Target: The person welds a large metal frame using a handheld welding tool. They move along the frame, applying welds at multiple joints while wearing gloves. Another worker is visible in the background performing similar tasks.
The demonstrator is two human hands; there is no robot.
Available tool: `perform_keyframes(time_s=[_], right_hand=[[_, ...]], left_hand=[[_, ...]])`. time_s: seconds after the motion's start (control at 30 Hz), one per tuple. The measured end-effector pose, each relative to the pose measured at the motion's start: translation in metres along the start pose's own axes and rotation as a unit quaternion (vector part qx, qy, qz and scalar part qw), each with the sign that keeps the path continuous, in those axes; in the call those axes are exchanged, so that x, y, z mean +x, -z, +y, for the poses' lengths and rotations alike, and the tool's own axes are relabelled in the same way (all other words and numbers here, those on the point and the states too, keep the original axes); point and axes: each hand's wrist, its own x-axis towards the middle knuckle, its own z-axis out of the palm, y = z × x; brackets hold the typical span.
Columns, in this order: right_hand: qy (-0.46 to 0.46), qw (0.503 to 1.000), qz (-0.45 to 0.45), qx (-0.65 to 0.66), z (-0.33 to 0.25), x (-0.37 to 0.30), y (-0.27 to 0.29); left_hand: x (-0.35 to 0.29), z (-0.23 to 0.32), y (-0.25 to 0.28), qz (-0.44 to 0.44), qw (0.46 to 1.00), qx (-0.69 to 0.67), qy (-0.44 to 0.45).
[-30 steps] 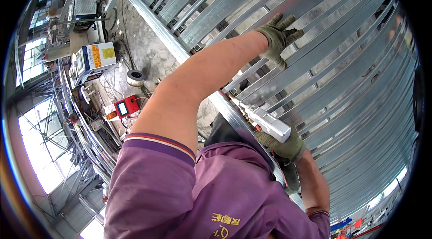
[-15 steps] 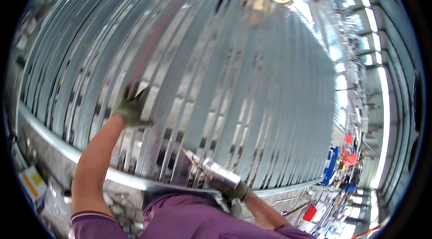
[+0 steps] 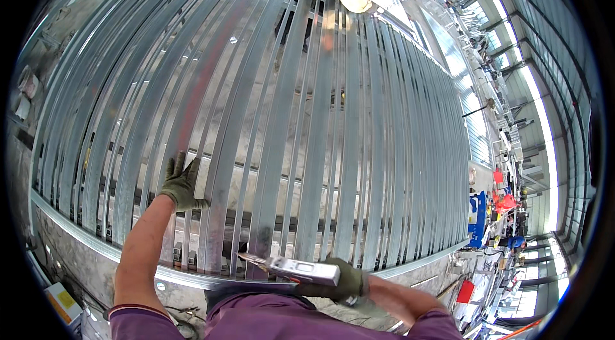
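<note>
My left hand (image 3: 181,185), in an olive-green glove, rests with fingers spread on the metal bars of a large steel grille (image 3: 291,141). My right hand (image 3: 343,281), gloved alike, is closed round a silver, box-bodied welding gun (image 3: 304,269) close to my body. Its pointed copper-coloured nozzle lies to the left, over the bars near the frame's near rail (image 3: 173,274). Long galvanised bars run away from me side by side, with gaps between them. Much of my right hand's grip is hidden behind the gun.
Across the grille, another person in dark clothes leans in with a pale-gloved hand (image 3: 354,0). Blue equipment (image 3: 476,218) stands past the right end. A red piece (image 3: 465,291) lies at lower right, and a white-and-yellow box (image 3: 63,302) at lower left.
The view has shifted and become sharper. My left hand is lower in the picture, still spread on the bars. The welding gun now sits lower and more level, its nozzle farther left.
</note>
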Motion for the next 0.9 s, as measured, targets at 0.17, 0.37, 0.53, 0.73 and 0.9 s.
perform_keyframes(time_s=[0.17,0.37,0.53,0.73,0.9], right_hand=[[-0.048,0.991,-0.118,-0.045,-0.084,0.082,0.035],[0.017,0.987,-0.158,-0.009,-0.065,0.181,0.008],[0.146,0.973,-0.177,0.001,-0.01,0.234,-0.027],[0.11,0.972,-0.174,0.115,-0.059,0.224,-0.027],[0.043,0.958,-0.256,0.125,-0.046,0.24,-0.034]], left_hand=[[0.001,-0.003,-0.011,-0.002,1.0,-0.002,-0.008],[0.001,-0.004,-0.004,-0.009,0.999,-0.035,-0.009],[0.014,-0.012,-0.009,0.02,1.0,-0.015,-0.007],[-0.008,-0.015,0.002,0.099,0.993,-0.034,-0.051],[-0.007,-0.015,-0.007,0.097,0.994,-0.035,-0.035]])
